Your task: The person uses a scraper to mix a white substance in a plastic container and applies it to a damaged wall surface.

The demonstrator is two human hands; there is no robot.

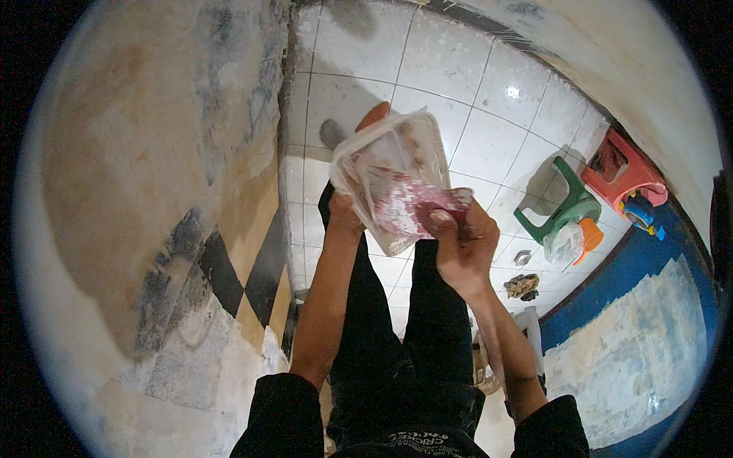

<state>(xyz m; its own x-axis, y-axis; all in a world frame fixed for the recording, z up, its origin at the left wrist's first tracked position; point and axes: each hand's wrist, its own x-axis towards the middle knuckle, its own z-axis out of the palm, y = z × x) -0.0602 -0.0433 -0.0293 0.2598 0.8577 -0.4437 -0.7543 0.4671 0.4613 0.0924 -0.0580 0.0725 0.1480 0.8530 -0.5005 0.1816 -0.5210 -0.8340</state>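
A clear rectangular plastic tub (427,137), tilted and held above the floor, has whitish smears on its walls. My left hand (345,211) grips its near left side, with the fingers hidden behind it. In my right hand (467,243) is a thin, flat reddish-pink piece (408,202) blotched with white, pinched between thumb and fingers. The piece lies across the tub's near right part; whether it is stiff or soft I cannot tell.
White tiles (439,57) cover the floor. To the right stand a green plastic stool (573,202) and a red one (622,175). Near them are an orange cup (590,235) and a crumpled brown heap (521,286). A patchy wall (153,153) rises close on my left.
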